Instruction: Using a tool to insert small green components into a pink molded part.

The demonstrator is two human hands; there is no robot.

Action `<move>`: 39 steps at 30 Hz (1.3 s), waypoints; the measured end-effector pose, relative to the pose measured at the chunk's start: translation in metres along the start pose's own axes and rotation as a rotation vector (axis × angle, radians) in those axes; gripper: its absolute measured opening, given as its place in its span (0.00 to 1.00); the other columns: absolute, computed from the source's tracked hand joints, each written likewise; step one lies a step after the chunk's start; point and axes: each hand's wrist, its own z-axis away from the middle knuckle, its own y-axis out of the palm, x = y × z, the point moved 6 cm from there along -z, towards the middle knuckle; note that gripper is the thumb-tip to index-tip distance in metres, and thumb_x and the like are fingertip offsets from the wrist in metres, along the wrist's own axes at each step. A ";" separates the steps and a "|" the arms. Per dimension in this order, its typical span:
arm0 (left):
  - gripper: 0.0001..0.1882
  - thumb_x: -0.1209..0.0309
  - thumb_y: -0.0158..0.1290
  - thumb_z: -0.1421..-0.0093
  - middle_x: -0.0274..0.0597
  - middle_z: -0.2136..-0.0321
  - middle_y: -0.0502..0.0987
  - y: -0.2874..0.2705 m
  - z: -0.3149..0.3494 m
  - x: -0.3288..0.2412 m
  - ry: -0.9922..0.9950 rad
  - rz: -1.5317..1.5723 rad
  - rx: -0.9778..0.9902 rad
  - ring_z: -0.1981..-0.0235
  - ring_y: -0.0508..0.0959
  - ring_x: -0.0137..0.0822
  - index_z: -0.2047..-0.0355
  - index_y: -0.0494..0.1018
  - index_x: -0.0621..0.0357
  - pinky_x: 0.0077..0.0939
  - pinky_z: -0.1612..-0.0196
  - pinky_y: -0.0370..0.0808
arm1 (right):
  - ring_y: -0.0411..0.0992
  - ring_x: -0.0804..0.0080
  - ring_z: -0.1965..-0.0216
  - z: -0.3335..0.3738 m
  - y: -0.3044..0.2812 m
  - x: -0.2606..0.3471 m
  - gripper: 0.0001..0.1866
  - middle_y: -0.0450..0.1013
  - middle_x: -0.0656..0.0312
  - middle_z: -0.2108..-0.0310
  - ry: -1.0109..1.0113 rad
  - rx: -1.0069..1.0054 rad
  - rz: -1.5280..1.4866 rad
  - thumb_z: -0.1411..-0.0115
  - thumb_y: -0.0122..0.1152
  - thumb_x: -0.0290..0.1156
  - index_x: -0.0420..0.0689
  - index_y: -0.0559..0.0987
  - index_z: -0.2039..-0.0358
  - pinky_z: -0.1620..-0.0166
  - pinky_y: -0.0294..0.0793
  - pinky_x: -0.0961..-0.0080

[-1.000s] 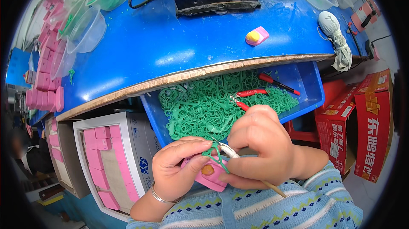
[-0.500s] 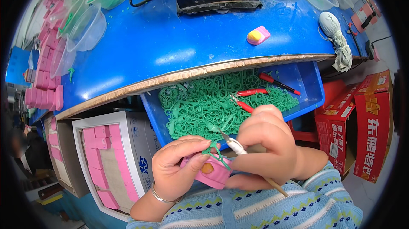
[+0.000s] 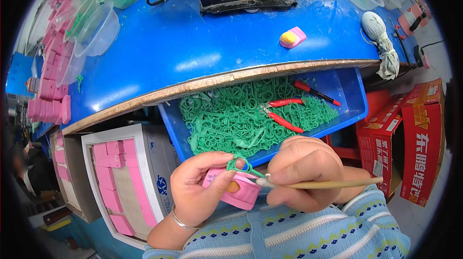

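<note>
Gripped in the right hand's fingers, the wooden-handled tool has swung level; work seems centred on the green piece just left of those fingertips, contact unclear. The left hand pinches it against the pink block.

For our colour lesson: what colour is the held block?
The block is mostly pink, clearest in the head view.

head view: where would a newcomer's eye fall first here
Probably the heap of bright green bits in the blue bin, jutting from under the blue table's edge. Nearer the wearer, the left hand's grip holds a pink block and a green piece, the right hand's grip a wooden-handled tool. Red-handled pliers lie on the heap.
</note>
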 end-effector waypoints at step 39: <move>0.12 0.87 0.51 0.45 0.51 0.63 0.76 0.004 -0.001 -0.004 0.028 0.048 0.043 0.64 0.78 0.32 0.60 0.70 0.70 0.18 0.68 0.80 | 0.72 0.64 0.80 -0.002 0.009 -0.008 0.12 0.72 0.57 0.79 0.003 -0.069 0.032 0.55 0.69 0.26 0.39 0.73 0.73 0.78 0.69 0.74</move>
